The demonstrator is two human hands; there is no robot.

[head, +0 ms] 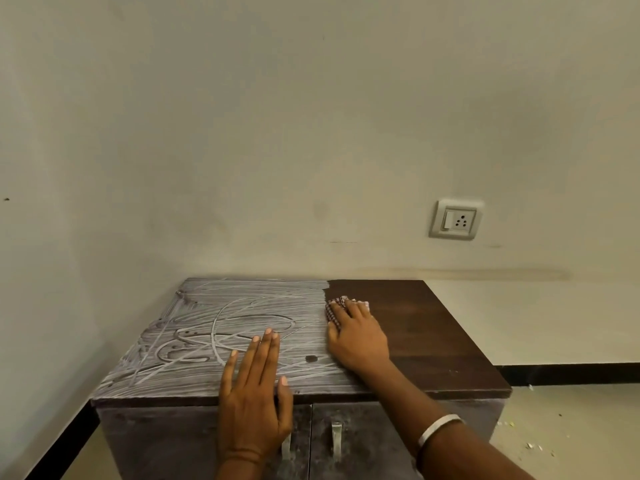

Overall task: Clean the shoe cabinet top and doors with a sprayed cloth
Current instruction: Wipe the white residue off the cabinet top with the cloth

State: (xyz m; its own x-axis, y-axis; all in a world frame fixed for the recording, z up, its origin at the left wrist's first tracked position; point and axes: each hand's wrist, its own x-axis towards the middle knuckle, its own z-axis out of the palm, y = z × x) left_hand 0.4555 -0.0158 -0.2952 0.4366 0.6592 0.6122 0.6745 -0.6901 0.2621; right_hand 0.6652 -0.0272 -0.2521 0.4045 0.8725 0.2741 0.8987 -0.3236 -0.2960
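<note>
Cream plaster walls (242, 133) meet in a corner behind a low, dark brown wooden shoe cabinet (433, 327), whose flat top is split in two: the left part is filmed with whitish streaks and finger-drawn swirls (214, 327), the right part shows bare dark wood grain. At the boundary between the two, toward the back of the top, the person's right hand (356, 334) presses down with spread fingers on a small red-and-white checked cloth (341, 304), which lies flat against the surface and shows mostly beyond the fingertips. The left hand (254, 393) lies palm down with straight fingers on the streaked front edge, gripping nothing. A white bangle (438, 427) circles the right wrist. Below the top, two dusty doors carry metal handles (336, 439) at the centre seam. A white switch-and-socket plate (456, 219) sits on the wall to the right, above a black skirting strip (571, 374) and a pale floor.
</note>
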